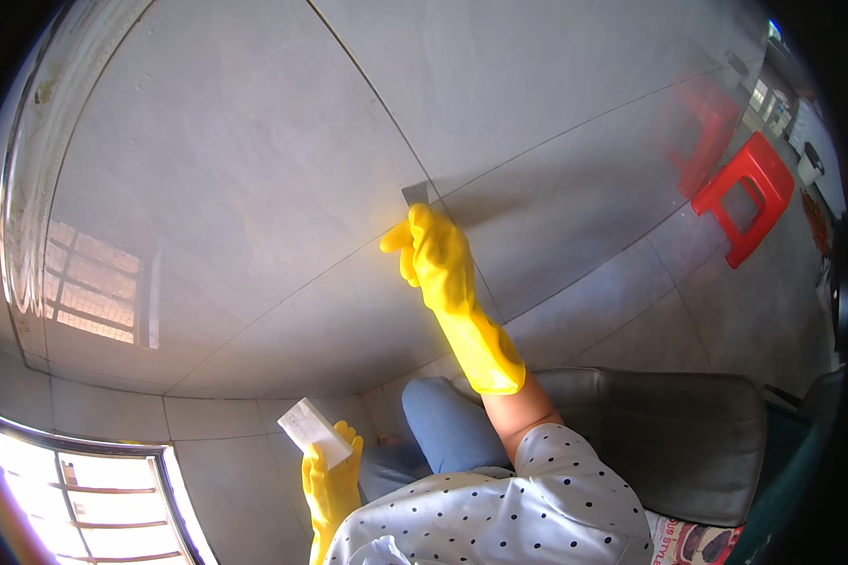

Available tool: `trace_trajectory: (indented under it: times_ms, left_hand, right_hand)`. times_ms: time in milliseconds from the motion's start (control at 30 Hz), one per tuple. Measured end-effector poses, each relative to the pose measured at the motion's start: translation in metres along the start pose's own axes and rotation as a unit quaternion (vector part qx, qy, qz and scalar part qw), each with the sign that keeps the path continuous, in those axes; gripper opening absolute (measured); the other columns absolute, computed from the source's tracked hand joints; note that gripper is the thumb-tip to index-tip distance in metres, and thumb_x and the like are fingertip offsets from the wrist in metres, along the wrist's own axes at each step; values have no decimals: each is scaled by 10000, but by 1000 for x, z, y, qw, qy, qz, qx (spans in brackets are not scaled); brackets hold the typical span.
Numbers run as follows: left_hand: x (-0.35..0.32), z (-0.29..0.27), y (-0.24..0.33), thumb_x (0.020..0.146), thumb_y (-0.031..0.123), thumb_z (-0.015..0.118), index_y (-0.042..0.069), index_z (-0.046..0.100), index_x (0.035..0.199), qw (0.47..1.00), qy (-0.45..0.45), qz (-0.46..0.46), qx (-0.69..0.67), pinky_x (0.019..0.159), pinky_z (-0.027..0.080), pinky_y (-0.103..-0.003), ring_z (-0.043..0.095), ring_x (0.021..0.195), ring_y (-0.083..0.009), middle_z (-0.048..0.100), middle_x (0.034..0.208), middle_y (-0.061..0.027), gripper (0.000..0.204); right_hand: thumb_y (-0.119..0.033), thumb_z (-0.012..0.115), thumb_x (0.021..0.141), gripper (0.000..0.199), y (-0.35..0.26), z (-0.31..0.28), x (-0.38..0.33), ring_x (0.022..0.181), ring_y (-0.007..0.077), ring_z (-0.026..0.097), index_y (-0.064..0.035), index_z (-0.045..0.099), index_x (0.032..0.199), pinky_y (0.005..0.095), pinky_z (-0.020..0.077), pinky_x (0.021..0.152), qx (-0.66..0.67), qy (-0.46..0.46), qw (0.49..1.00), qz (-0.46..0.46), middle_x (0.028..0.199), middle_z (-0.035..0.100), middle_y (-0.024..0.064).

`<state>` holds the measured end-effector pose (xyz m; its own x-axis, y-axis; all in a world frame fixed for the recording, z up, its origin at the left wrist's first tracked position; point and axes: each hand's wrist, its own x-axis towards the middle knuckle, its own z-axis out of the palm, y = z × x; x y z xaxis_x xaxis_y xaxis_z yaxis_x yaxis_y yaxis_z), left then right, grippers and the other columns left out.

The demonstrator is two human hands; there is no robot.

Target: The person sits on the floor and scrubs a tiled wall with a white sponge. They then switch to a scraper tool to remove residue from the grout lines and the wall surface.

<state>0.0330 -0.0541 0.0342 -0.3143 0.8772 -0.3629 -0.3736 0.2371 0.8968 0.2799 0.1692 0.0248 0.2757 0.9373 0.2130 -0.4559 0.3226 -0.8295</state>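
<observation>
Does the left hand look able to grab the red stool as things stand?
Probably not: the left hand holds a white block, and the red stool is far to the right, beyond the outstretched right arm.

Yellow gloves point(485, 348) cover both hands point(438, 254) point(333, 480); the top point(471, 513) is dotted white, trousers point(452, 426) blue.

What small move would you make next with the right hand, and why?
I'd probably nudge the right hand slightly rightward, bringing the flat grey piece it holds over the dark tile joint. The piece appears just left of that line, near where the joints cross. The left hand holds a white block lower down, clear of this spot.
</observation>
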Motion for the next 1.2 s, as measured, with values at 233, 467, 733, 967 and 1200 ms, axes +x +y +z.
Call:
trace_trajectory:
  times_ms: [233, 467, 733, 967, 1200]
  left_hand:
    - [-1, 4, 2, 889, 506, 779, 79, 481, 1412, 1000, 5, 3, 9, 1091, 502, -449, 602, 1247, -285, 586, 1366, -186, 738]
    - [4, -6, 2, 907, 536, 743, 83, 508, 1395, 999, -31, -3, 7, 1143, 440, -466, 576, 1291, -296, 568, 1392, -191, 706]
    - [4, -5, 2, 889, 527, 770, 86, 492, 1415, 1000, -15, -9, -4, 1087, 510, -444, 612, 1244, -296, 590, 1363, -197, 741]
    - [3, -5, 5, 881, 527, 780, 82, 490, 1418, 1000, -25, -14, -14, 1100, 500, -437, 602, 1261, -301, 582, 1374, -201, 756]
    - [0, 0, 8, 864, 528, 797, 64, 494, 1410, 1000, -10, -15, -12, 1111, 490, -435, 594, 1272, -302, 568, 1383, -209, 777]
  right_hand:
    - [-332, 420, 1093, 400, 0, 2, 3, 444, 96, 476, -42, 618, 901, 268, 372, 435, 52, 7, 999, 10, 785, 710, 82]
    - [-313, 413, 1090, 381, 4, 7, -3, 449, 99, 491, -38, 610, 916, 271, 380, 433, 21, 15, 1000, 6, 820, 721, 90]
    - [-264, 413, 1091, 350, 2, 10, 0, 449, 97, 508, -41, 616, 912, 266, 394, 442, 49, 21, 998, 20, 811, 723, 88]
    - [-402, 466, 1096, 462, -4, 13, 5, 426, 99, 487, -24, 633, 890, 277, 385, 425, 43, 4, 999, -3, 772, 708, 82]
    - [-412, 443, 1100, 446, 14, 4, -3, 434, 102, 492, -33, 620, 943, 265, 377, 426, 16, 8, 1000, 1, 787, 700, 86]
